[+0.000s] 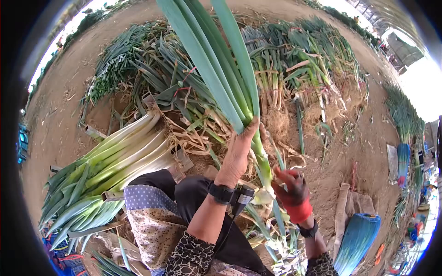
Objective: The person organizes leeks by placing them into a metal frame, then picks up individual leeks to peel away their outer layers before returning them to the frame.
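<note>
My left hand (240,152) is wrapped round the stalk of a large leek (260,158), which stands slanted in front of me. Its broad green leaves rise past the top of the view, and its pale root end points down toward my right. Beside that lower end is my right hand (293,191), in a red and dark glove, fingers bent and blurred right at the stalk. I cannot tell whether they grip anything. Beneath the root end lie pale peelings and leaf scraps (276,230).
To my left, a pile of cleaned leeks (115,161) rests on a low wooden frame (113,196). Bundled leeks with roots and dry leaves (294,64) lie ahead on the bare soil. A blue-wrapped bundle (357,244) and a brown sack (357,207) are at the right.
</note>
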Demonstrator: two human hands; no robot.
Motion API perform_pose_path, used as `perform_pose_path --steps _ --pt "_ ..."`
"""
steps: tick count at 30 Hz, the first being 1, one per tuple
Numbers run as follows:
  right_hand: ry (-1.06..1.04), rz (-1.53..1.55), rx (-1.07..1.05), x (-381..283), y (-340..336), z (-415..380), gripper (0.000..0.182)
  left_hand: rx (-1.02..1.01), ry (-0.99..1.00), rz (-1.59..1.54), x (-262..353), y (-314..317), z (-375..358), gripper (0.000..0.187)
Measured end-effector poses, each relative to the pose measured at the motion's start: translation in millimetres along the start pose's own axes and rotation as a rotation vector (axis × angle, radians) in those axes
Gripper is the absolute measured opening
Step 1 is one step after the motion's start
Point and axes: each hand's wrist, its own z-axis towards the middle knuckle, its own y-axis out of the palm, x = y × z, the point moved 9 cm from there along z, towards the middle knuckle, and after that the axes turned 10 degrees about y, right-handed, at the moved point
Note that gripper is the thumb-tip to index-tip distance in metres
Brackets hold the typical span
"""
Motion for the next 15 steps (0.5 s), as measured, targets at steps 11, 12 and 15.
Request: perform_pose_path --steps 11,12,15 --pt "-0.082 -0.184 -0.170 -52.2 32.2 48.6 0.023 0.081 -0.046 -0.159 -13.9 -18.9 1.2 0.031" --pt "-0.126 -0.182 -0.105 -56.0 30.0 30.9 0.022 0.093 -0.039 -0.148 -13.7 -22.4 4.2 0.032" --pt "-0.155 -0.029 -0.158 -46.0 33.7 -32.9 0.023 0.115 0.011 -0.084 -1.0 -24.1 5.0 0.035"
